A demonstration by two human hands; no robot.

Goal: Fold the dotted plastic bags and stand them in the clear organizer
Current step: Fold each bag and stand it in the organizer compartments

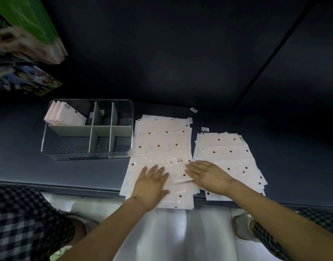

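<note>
A few folded bags point(65, 114) stand in the organizer point(86, 151) while flat left hand point(152, 182) and right hand point(207, 175) press one bag point(162, 140), with another stack point(229, 159) unfolded.

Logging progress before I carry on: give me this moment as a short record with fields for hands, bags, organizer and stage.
left hand: open, flat on the bag being folded
right hand: open, fingers pressing the same fold
middle stack of dotted bags: lying flat, top bag partly folded at its near end
right stack of dotted bags: flat, unfolded
clear organizer: left of the stacks, with dividers
folded bags: standing in the far-left compartment
stage: folding under way, most bags still unfolded
</note>
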